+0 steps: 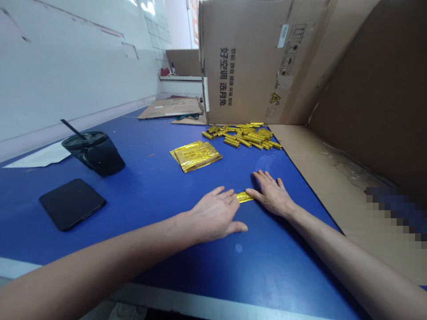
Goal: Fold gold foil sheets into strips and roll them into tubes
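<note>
Left hand (213, 214) | right hand (271, 194) | both open, fingertips at either end of gold foil strip (244, 197), steadying it | foil rolls (243, 136) heaped beyond strip

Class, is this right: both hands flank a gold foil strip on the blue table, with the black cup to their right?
No: the head view shows the black cup left of both the left hand and right hand, not right; the rest stands.
</note>
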Demonstrator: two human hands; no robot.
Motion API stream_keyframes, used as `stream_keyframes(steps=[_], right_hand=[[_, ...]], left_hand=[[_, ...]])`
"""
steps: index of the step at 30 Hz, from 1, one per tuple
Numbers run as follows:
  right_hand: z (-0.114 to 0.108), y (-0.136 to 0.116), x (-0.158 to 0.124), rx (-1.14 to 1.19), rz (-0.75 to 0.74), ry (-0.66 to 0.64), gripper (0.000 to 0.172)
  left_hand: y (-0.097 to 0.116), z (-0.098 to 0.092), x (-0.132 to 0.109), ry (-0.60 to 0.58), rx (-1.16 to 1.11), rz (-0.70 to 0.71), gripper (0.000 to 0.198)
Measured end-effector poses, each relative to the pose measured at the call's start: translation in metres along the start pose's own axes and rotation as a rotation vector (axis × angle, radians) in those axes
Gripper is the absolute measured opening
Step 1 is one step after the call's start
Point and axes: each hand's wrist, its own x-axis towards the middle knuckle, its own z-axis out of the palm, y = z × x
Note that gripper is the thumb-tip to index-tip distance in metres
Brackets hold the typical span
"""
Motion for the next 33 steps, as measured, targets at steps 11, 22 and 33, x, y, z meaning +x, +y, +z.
stream_keyframes(steps=[11,22,33], right_hand=[[-0.005,-0.003,-0.002,-0.004,0.008,-0.019,0.068],[-0.001,0.004,0.0,-0.004,0.005,0.014,0.063],[-0.003,-0.001,0.005,0.059,0.113,-0.009,0.062]], left_hand=[[0.0,0.013,-0.017,-0.098,-0.169,-0.012,0.084],[-0.002,0.015,-0.025,-0.078,-0.186,-0.012,0.085],[0.002,0.015,-0.024,-0.049,-0.2,-0.02,0.087]])
